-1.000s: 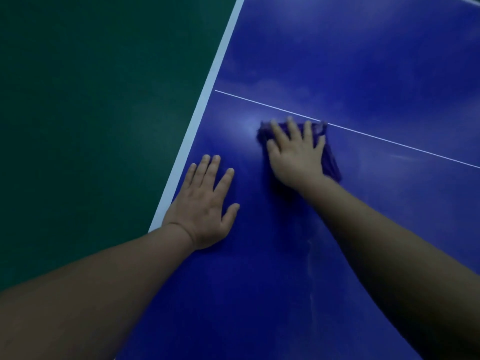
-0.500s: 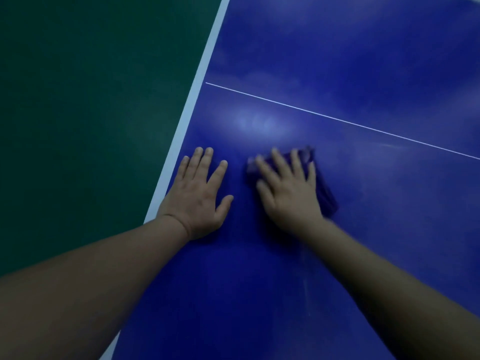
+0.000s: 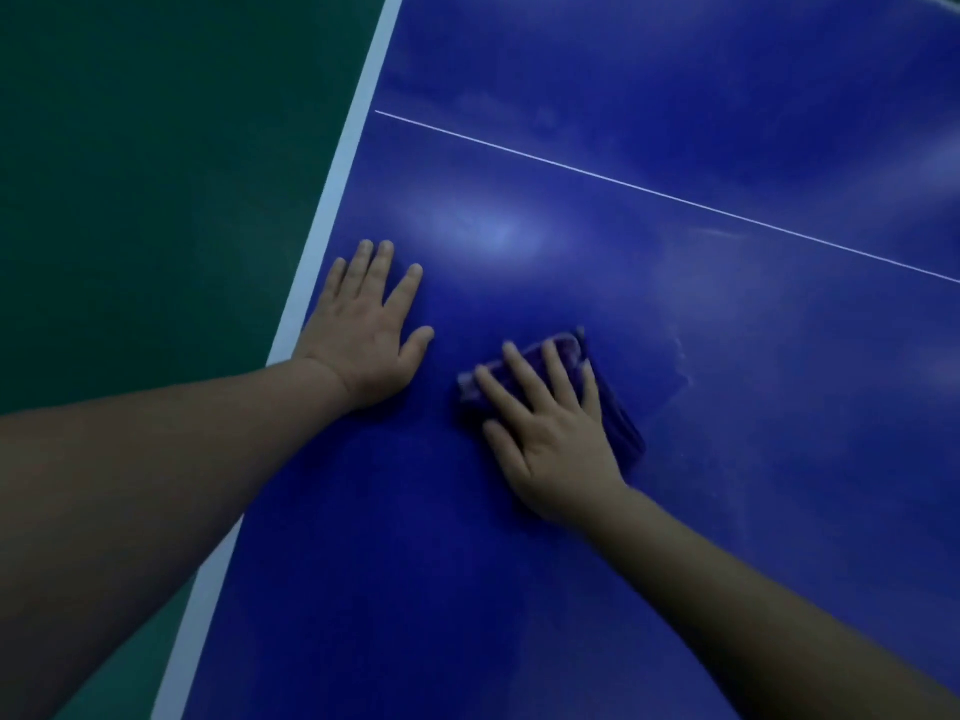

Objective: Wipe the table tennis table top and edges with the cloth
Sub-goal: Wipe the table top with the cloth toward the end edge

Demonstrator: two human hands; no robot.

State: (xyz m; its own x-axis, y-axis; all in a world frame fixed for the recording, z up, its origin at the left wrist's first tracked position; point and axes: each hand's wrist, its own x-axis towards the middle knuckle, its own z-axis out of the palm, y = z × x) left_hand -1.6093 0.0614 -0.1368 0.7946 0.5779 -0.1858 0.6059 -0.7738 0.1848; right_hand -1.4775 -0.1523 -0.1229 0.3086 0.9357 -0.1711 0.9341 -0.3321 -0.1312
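The blue table tennis table top (image 3: 649,511) fills most of the view, with a white edge band (image 3: 332,200) down its left side and a thin white line (image 3: 649,192) crossing it. A folded dark purple cloth (image 3: 618,428) lies flat on the top. My right hand (image 3: 550,433) presses on it with straight, spread fingers and covers most of it. My left hand (image 3: 363,330) rests flat on the bare table beside the white edge, fingers spread, a short way left of the cloth.
Dark green floor (image 3: 145,200) lies beyond the table's left edge. Pale smears and a glare patch (image 3: 493,231) show on the blue surface above and to the right of my hands.
My right hand has slid the cloth from the white line back toward me. My left hand has stayed planted by the edge.
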